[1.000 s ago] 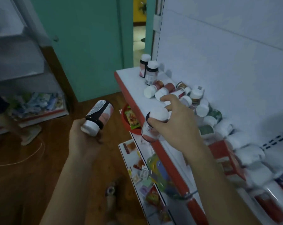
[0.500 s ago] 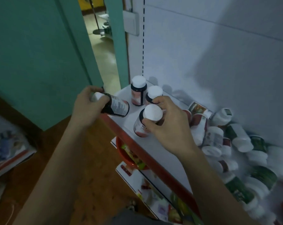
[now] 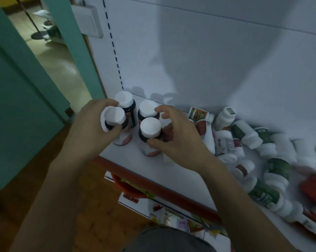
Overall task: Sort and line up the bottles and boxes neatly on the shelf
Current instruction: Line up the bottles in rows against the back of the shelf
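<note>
White-capped bottle (image 3: pixel 114 117) half hidden in left grip (image 3: pixel 91 131); right grip (image 3: pixel 179 140) masks second bottle (image 3: pixel 150 127).

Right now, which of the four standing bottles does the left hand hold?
The front-left bottle, at the shelf corner; the left hand curls its fingers round it.

Four upright white-capped dark bottles (image 3: pixel 150 127), shelf's (image 3: pixel 144 166) left end

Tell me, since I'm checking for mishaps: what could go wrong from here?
The front-left bottle, gripped by the left hand, is near the shelf corner; a slip might drop it. The right hand on the front-right bottle could topple the rear bottles or nudge the lying bottles beside it.
</note>
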A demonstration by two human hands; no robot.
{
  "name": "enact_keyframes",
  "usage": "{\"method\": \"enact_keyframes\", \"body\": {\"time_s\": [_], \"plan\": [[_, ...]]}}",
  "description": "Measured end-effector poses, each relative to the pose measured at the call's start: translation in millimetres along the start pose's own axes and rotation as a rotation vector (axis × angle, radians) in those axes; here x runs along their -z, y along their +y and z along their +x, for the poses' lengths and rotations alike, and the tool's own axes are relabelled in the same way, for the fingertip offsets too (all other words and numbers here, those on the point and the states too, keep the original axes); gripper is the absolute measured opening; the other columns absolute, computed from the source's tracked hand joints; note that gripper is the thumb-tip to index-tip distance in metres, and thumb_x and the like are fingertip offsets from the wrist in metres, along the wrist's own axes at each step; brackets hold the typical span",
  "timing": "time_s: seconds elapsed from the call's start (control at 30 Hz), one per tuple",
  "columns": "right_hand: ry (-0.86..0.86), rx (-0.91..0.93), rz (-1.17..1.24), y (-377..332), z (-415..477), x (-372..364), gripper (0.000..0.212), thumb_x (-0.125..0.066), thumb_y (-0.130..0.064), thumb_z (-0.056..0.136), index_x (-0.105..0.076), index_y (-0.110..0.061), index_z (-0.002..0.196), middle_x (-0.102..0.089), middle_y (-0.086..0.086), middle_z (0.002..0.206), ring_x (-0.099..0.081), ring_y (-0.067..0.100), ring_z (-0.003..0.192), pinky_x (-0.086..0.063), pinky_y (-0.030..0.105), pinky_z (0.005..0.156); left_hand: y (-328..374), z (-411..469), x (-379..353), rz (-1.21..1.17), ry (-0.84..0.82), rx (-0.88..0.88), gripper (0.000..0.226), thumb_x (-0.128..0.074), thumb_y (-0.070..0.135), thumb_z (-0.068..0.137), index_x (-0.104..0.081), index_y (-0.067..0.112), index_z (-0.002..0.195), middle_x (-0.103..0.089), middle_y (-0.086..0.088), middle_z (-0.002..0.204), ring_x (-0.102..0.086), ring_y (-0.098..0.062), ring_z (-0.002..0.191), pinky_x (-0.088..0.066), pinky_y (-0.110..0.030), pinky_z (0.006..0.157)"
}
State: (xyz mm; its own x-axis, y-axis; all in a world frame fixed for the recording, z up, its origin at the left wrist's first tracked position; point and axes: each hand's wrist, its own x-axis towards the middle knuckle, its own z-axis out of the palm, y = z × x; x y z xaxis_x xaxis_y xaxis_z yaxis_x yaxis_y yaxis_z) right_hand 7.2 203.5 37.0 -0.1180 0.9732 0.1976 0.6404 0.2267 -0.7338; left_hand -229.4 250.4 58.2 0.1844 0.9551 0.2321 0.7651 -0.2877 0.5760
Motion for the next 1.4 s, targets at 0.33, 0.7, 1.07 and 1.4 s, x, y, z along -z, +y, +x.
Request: {"method": "enact_keyframes", "body": {"time_s": [0.33, 0.7, 1.07, 1.4], "plan": [[0.056, -0.148, -0.31, 60.2, -29.2, 63.3, 0.042, -0.056, -0.013, 0.085, -0.059, -0.025, 0.124, -0.056, -0.003, 0.108, -0.056, 0.021, 0.096, -0.044, 0.032, 0.084, 75.6, 19.0, -18.8, 0.056, -0.163, -0.452, 0.036, -0.063, 0.034, 0.093, -0.059, 0.029, 0.128, -0.058, 0.008, 0.121, -0.053, -0.018, 0.114, -0.044, -0.039, 0.095], [-0.166, -0.215, -0.587, 106.5, -67.2, 70.5, 0.094, -0.074, -0.062, 0.072, -0.025, -0.044, 0.15, -0.029, -0.001, 0.159, -0.011, 0.021, 0.151, -0.015, 0.063, 0.118, 142.8, 23.0, -113.3, 0.729, -0.674, -0.488, 0.081, -0.08, 0.044, 0.078, -0.035, 0.027, 0.142, -0.036, -0.014, 0.15, -0.045, -0.033, 0.13, -0.037, -0.047, 0.107], [0.01, -0.234, -0.526, 114.0, -84.9, 76.5, 0.071, -0.056, -0.062, 0.082, -0.034, -0.031, 0.142, -0.06, -0.001, 0.137, -0.025, 0.023, 0.148, -0.012, 0.066, 0.117, 146.4, 5.9, -155.1, 0.655, -0.664, -0.285, 0.098, -0.085, 0.033, 0.074, -0.024, 0.032, 0.152, -0.003, -0.015, 0.165, -0.041, -0.039, 0.135, -0.028, -0.052, 0.117], [-0.004, -0.235, -0.499, 108.6, -105.7, 90.8, 0.071, -0.075, -0.055, 0.074, -0.051, -0.032, 0.136, -0.056, -0.001, 0.135, -0.03, 0.025, 0.144, -0.025, 0.059, 0.115, 140.5, -4.7, -130.1, 0.512, -0.751, -0.338, 0.065, -0.068, 0.06, 0.082, -0.037, 0.042, 0.135, -0.043, 0.0, 0.136, -0.045, -0.027, 0.13, -0.041, -0.041, 0.096]]}}
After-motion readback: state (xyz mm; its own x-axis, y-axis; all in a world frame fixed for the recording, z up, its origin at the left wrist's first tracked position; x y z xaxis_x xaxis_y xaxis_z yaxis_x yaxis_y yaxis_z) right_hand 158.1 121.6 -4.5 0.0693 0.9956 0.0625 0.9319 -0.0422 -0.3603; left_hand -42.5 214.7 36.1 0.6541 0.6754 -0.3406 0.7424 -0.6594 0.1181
